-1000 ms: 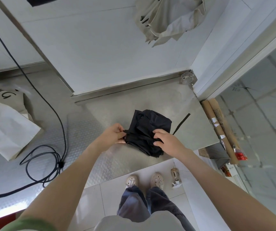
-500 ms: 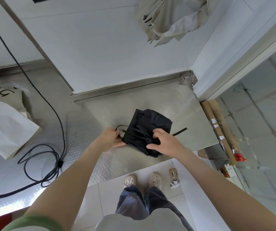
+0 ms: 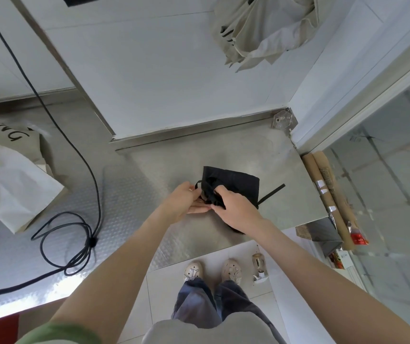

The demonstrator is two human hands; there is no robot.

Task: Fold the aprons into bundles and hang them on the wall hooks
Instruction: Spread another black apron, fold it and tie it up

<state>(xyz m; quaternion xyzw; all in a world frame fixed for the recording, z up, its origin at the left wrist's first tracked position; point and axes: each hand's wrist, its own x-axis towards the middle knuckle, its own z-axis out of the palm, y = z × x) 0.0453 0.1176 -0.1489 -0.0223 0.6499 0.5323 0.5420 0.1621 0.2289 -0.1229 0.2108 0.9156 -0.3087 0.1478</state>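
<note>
Brings left hand (image 3: 184, 202) and right hand (image 3: 238, 212) together since half a second ago, both pinching the tie strap (image 3: 207, 192) of the black apron bundle (image 3: 236, 181) lying just beyond them; mid-binding, likely needs cinching next.

both hands (image 3: 184, 202) gripping black apron bundle (image 3: 238, 184)

The right hand (image 3: 236, 212) covers the near corner of the black apron (image 3: 236, 181). The beige apron (image 3: 266, 33) on the wall is cut off by the top edge. The white bag (image 3: 13, 182) runs off the left edge.
</note>
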